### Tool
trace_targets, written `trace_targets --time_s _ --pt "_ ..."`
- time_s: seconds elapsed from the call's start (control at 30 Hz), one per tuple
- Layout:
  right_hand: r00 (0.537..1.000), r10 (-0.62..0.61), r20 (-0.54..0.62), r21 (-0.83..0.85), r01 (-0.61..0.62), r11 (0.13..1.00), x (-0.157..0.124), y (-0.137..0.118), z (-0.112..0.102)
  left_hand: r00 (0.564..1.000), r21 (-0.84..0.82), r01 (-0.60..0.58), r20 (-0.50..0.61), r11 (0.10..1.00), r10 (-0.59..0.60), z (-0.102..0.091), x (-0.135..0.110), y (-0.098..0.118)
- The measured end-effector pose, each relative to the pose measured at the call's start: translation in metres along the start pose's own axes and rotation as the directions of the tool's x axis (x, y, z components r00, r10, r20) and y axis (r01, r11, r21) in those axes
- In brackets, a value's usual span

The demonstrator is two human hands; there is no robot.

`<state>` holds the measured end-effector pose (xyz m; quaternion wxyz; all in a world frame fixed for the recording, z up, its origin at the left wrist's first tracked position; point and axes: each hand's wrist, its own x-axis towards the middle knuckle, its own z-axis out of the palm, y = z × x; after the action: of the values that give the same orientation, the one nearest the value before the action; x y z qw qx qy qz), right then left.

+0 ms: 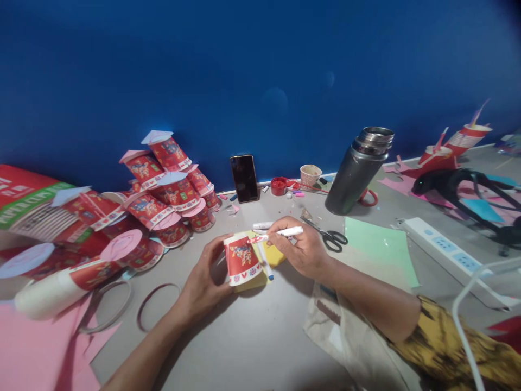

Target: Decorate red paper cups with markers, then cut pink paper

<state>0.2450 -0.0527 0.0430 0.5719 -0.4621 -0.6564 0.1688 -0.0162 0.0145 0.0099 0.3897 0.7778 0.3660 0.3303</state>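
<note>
Tilted in my left hand is a red paper cup with a printed pattern and a white band of hearts and flowers. My left fingers wrap round its side and base. A white marker sits pinched in my right hand, its tip at the cup's upper edge. Behind and beneath the cup lie yellow paper and another white marker with a blue end. One more white pen lies just behind my right fingers. Black-handled scissors rest beyond my right hand.
Several decorated red cups are stacked at left, beside two rings and pink paper. A phone leans on the blue wall. At right are a dark flask, green paper and a power strip with a white cable.
</note>
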Motion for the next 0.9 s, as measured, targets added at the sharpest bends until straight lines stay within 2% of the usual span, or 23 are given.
trace_targets --time_s 0.13,0.23,0.37,0.53,0.63,0.73,0.9 --pt "0.992 0.116 -0.056 0.054 -0.113 0.992 0.001 0.003 -0.001 1.000 -0.074 0.028 -0.005 0.997 -0.028 -0.001 0.000 -0.003" --pt "0.989 0.136 -0.065 0.150 -0.125 0.981 0.001 0.004 0.001 0.999 -0.092 0.053 0.004 0.994 -0.053 0.001 -0.001 -0.001" --pt "0.989 0.145 -0.024 0.218 -0.136 0.966 0.001 0.005 0.004 0.996 -0.156 0.091 0.007 0.984 -0.091 0.002 -0.001 0.002" --pt "0.983 0.180 0.037 0.217 -0.183 0.959 0.001 0.006 0.001 0.994 -0.179 0.110 0.009 0.978 -0.111 0.000 -0.002 -0.008" --pt "0.984 0.169 -0.048 0.164 -0.159 0.974 0.004 0.009 -0.002 0.989 -0.237 0.144 0.006 0.961 -0.147 -0.003 -0.001 -0.008" --pt "0.975 0.177 -0.133 0.244 -0.141 0.959 0.007 0.014 -0.003 0.987 -0.299 0.158 0.011 0.941 -0.162 -0.007 0.001 0.000" --pt "0.972 0.197 -0.129 0.306 -0.150 0.940 0.007 0.019 -0.001 0.967 -0.341 0.244 0.014 0.908 -0.255 -0.011 0.004 0.009"
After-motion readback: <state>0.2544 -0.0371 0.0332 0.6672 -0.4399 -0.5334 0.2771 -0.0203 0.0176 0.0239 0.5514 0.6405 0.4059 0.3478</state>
